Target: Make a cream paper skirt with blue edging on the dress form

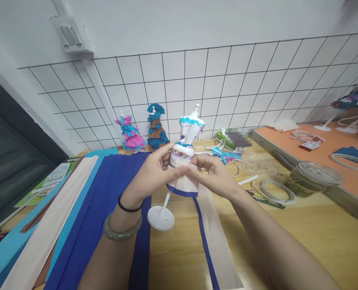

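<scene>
A small white dress-form mannequin is held tilted above the wooden table, its round white base hanging at the lower left. Turquoise trim rings its top, with coloured patches at the waist. My left hand grips its left side, and my right hand pinches at its right; the thumbs nearly meet in front. Between them a cream strip with a blue edge wraps the lower body like a skirt. More of a cream, blue-edged strip lies down the table below my right hand.
Long blue, cream and turquoise paper strips cover the left side. Two dressed mannequins stand by the tiled wall. At the right are a green cutter, a tape roll, a round lidded container and an orange board.
</scene>
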The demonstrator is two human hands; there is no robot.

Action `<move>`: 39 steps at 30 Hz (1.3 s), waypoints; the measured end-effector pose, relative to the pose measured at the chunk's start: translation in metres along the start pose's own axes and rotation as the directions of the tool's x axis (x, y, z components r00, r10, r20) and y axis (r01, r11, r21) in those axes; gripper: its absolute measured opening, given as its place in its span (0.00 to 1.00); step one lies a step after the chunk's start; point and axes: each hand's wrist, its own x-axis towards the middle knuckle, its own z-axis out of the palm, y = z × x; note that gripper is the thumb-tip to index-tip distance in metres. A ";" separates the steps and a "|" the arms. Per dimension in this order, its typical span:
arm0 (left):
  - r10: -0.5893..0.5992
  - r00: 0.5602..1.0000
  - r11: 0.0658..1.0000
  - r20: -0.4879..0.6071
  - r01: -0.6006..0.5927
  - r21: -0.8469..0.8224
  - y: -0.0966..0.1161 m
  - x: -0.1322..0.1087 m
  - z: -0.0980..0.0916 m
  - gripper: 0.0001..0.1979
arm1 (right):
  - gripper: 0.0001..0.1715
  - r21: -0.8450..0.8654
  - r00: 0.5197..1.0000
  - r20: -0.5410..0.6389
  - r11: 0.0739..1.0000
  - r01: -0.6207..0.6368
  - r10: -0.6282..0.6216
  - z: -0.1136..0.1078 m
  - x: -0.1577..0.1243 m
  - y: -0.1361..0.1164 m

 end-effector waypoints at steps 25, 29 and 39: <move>0.087 0.994 0.996 -0.060 -0.088 -0.019 -0.008 0.004 -0.008 0.32 | 0.06 -0.328 0.914 0.063 0.857 0.398 -0.401 -0.011 -0.018 -0.023; 0.073 0.996 0.997 -0.049 -0.074 -0.014 -0.008 0.004 -0.007 0.33 | 0.08 -0.255 0.928 0.103 0.893 0.372 -0.357 -0.014 -0.017 -0.025; 0.084 0.996 0.996 0.002 -0.084 -0.029 -0.009 0.004 -0.007 0.30 | 0.12 -0.222 0.978 0.038 0.952 0.211 -0.207 -0.013 -0.012 -0.017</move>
